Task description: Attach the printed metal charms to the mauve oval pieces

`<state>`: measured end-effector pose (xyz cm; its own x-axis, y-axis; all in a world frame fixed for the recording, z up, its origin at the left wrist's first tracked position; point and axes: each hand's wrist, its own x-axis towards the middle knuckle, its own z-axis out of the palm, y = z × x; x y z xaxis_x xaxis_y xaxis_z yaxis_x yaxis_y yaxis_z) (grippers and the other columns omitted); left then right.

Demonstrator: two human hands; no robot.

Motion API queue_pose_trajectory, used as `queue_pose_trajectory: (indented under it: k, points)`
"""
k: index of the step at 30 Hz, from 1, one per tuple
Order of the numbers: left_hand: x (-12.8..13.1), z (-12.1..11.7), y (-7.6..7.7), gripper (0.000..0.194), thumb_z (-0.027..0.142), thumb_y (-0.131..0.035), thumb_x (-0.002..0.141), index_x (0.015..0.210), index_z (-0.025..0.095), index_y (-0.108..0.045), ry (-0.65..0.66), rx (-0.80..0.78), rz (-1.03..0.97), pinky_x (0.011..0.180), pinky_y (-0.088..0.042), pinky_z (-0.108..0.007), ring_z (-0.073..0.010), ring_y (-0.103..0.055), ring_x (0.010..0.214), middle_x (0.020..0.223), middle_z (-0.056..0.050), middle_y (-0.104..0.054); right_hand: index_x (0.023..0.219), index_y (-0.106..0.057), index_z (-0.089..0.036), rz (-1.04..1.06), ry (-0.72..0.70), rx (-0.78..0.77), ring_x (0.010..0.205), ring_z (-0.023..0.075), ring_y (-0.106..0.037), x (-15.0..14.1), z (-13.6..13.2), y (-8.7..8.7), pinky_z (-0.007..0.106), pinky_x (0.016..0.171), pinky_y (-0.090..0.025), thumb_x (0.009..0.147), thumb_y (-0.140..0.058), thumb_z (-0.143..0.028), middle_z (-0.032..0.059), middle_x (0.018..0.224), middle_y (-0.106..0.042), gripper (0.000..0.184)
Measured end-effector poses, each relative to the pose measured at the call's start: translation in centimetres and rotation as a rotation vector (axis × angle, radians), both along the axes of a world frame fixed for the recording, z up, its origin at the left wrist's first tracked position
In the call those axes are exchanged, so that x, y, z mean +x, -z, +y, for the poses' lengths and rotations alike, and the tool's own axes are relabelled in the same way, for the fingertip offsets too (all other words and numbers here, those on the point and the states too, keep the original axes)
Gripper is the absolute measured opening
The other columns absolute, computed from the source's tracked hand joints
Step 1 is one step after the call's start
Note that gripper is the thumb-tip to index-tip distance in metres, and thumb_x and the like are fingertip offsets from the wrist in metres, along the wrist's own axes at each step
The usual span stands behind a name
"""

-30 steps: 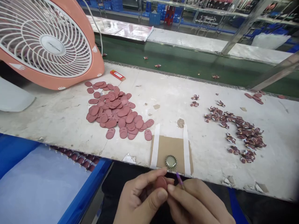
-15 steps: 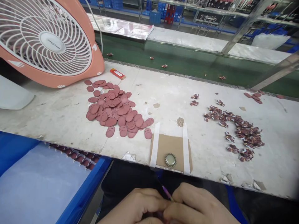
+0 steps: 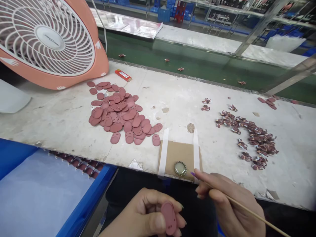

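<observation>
Item: one dusty-pink oval piece (image 3: 169,218), small marks on its face, standing in my left hand (image 3: 145,214). Left grip closed, thumb against its edge, fingers curled behind.

Item: thin wooden stick (image 3: 256,214), purple tip, pinched in my right hand (image 3: 233,205). Right grip firm; tip just beside a crimped bottle cap (image 3: 180,169).

Cap lies on a taped cardboard square (image 3: 177,153) at the edge of the bench (image 3: 61,121). Beyond: heap of matching pink ovals (image 3: 118,113); to the right, a pile of small printed pieces (image 3: 251,135).
</observation>
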<state>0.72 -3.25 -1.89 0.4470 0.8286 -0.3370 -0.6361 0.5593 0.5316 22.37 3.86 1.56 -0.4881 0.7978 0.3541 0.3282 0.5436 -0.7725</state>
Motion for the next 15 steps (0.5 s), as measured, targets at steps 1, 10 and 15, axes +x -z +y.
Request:
queue_pose_trajectory:
  k: [1,10,15]
  points:
    - [0.2,0.0,-0.2,0.03,0.044,-0.085,0.072,0.095,0.025,-0.082,-0.026,-0.028,-0.001,0.058,-0.051,-0.013,-0.0105,-0.074,0.071,0.085,-0.004,-0.083,0.126,-0.064,-0.023,-0.016,0.034,0.029,0.071,0.0091,-0.066,-0.1,0.0,0.4,0.015,0.066,-0.054,0.11,-0.046,-0.032,-0.0003,0.086,-0.067,0.026]
    - [1.0,0.8,-1.7,0.03,0.037,-0.09,0.065,0.09,0.021,-0.083,-0.242,-0.147,0.075,0.059,-0.056,-0.017,-0.0109,-0.071,0.067,0.078,-0.003,-0.081,0.104,-0.066,-0.02,-0.111,0.139,0.14,0.077,0.0085,-0.066,-1.8,0.4,2.0,0.014,0.072,-0.052,0.108,-0.05,-0.026,-0.0014,0.089,-0.069,0.017]
    - [1.0,1.0,-1.8,0.026,0.036,-0.088,0.069,0.091,0.024,-0.083,-0.26,-0.153,0.114,0.062,-0.057,-0.018,-0.016,-0.077,0.078,0.085,-0.005,-0.083,0.103,-0.066,-0.019,-0.062,0.168,0.136,0.068,0.0101,-0.065,-1.8,-0.3,0.5,0.017,0.063,-0.052,0.109,-0.048,-0.028,0.0007,0.084,-0.068,0.02]
